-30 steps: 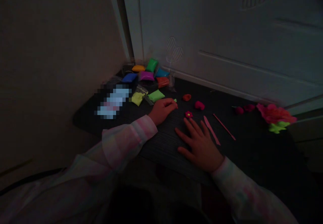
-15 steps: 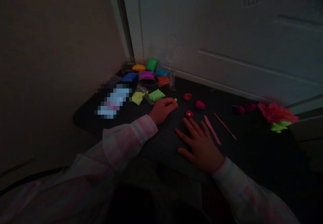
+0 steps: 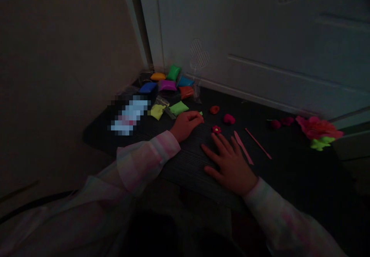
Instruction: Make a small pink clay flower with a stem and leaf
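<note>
The scene is dim. My left hand [image 3: 186, 125] rests on the dark table [image 3: 289, 172] with its fingers curled over a small bit of green clay [image 3: 200, 113] that peeks out at the fingertips. My right hand [image 3: 229, 162] lies flat and open on the table, fingers spread. Its fingertips are just short of a tiny pink clay flower [image 3: 216, 129]. A pink modelling knife [image 3: 243, 147] lies right beside that hand, and a thin pink stick [image 3: 258, 144] lies a little farther right.
Several coloured clay packets [image 3: 171, 80] are heaped at the table's back left corner, with light green pieces [image 3: 178, 108] in front. Red [image 3: 214, 110] and pink [image 3: 229, 119] clay lumps lie mid-table. A large pink flower with green leaves [image 3: 317, 130] sits far right. A white door stands behind.
Both hands stay almost still. The view has drifted slightly, so everything sits a few pixels higher in the picture than before.
</note>
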{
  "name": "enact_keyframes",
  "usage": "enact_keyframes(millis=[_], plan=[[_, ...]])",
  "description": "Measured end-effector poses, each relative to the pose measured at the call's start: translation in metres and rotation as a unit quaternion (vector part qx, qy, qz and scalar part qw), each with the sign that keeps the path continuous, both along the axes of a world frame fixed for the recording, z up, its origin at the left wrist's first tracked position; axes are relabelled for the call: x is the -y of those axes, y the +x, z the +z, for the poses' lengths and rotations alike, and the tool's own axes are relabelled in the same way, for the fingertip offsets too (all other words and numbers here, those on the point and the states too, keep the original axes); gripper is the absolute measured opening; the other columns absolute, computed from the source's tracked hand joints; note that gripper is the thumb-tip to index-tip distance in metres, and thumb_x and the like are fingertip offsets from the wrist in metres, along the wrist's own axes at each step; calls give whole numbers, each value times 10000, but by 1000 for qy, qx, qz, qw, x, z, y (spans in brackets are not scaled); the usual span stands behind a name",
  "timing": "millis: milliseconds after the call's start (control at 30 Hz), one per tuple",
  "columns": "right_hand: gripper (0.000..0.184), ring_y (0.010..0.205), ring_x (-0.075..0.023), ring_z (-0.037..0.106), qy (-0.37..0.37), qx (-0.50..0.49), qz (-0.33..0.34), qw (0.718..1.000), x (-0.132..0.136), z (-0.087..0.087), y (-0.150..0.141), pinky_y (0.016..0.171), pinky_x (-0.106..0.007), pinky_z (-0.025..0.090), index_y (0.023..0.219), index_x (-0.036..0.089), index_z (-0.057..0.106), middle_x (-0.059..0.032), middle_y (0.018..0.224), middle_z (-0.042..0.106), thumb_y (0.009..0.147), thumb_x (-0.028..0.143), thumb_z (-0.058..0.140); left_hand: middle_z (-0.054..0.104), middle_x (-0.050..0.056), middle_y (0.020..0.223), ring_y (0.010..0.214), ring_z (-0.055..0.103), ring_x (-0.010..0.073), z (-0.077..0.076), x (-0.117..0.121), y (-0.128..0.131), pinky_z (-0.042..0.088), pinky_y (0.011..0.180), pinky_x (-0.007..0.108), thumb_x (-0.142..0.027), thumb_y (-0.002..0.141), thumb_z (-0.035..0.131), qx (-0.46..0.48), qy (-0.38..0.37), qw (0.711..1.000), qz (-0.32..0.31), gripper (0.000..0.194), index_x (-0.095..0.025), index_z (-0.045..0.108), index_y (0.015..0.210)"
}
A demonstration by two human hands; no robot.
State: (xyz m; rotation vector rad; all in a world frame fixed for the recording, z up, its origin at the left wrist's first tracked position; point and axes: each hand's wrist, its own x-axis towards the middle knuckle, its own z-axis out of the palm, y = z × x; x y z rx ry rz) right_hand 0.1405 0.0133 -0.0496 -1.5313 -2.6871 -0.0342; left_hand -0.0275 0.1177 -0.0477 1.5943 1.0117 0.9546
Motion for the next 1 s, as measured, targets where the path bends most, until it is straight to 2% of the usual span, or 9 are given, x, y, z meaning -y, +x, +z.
enact_keyframes(millis=[100, 200, 333, 467, 567, 700, 800, 933, 1000], plan=[[529, 1259, -312, 189, 15, 3, -25, 1000, 0, 0, 0, 980, -545, 143, 1246, 270, 386, -118, 1398, 207, 781, 522, 375, 411, -54, 494, 542, 407, 84, 0, 0, 0, 332, 566, 229, -252, 701, 471, -4, -7, 1000, 3, 163, -146, 549, 605], [539, 1265, -289, 190, -7, 4, 11, 1000, 0, 1, -1, 982, -534, 153, 1264, 284, 351, -115, 1392, 225, 785, 533, 350, 409, -55, 493, 541, 405, 83, 0, 0, 0, 331, 570, 229, -241, 698, 473, -4, -7, 1000, 4, 157, -144, 549, 600], [553, 1266, -306, 176, 5, 1, -24, 1000, 1, 1, -2, 977, -547, 143, 1253, 262, 375, -135, 1389, 218, 784, 551, 327, 399, -58, 488, 529, 393, 81, 0, 0, 0, 322, 560, 229, -247, 700, 471, 2, 1, 1000, 1, 160, -143, 551, 608], [550, 1262, -293, 192, -8, 0, 12, 1000, 1, 1, -1, 980, -535, 151, 1264, 284, 351, -110, 1386, 242, 781, 547, 343, 400, -57, 488, 525, 389, 79, 0, 1, 0, 321, 555, 227, -246, 700, 471, -4, 2, 1000, 2, 162, -145, 549, 601], [532, 1256, -316, 192, 12, 1, -27, 1000, 0, 0, -1, 974, -543, 146, 1244, 269, 390, -119, 1397, 207, 780, 528, 366, 399, -57, 485, 528, 393, 81, 0, 1, 0, 324, 557, 227, -248, 700, 473, -4, 1, 1000, 3, 161, -145, 550, 602], [530, 1255, -292, 210, -9, -1, 19, 1000, 1, 1, -1, 976, -531, 155, 1255, 297, 363, -112, 1386, 242, 780, 532, 364, 402, -56, 484, 534, 402, 82, 0, 0, 1, 330, 563, 229, -236, 696, 477, -4, -5, 1000, 4, 154, -144, 550, 597], [521, 1257, -310, 195, 7, -4, -20, 1000, 0, 1, -1, 975, -543, 139, 1239, 280, 394, -121, 1389, 227, 784, 532, 354, 396, -58, 477, 531, 402, 83, -1, 0, 1, 330, 561, 230, -242, 698, 480, 1, -8, 1000, 6, 156, -146, 555, 599], [537, 1260, -298, 201, -17, -11, 19, 1000, 1, 1, -1, 976, -537, 150, 1254, 297, 363, -121, 1385, 236, 780, 549, 346, 390, -60, 474, 525, 395, 80, 0, 0, 1, 327, 564, 230, -240, 698, 479, 9, -9, 1000, 4, 161, -142, 554, 594], [528, 1261, -304, 195, -9, -11, -4, 1000, 1, 1, -1, 977, -542, 142, 1248, 292, 375, -127, 1389, 223, 785, 543, 342, 389, -61, 474, 523, 393, 79, 1, 0, 1, 327, 568, 231, -234, 697, 480, 10, -8, 1000, 3, 159, -141, 554, 592]])
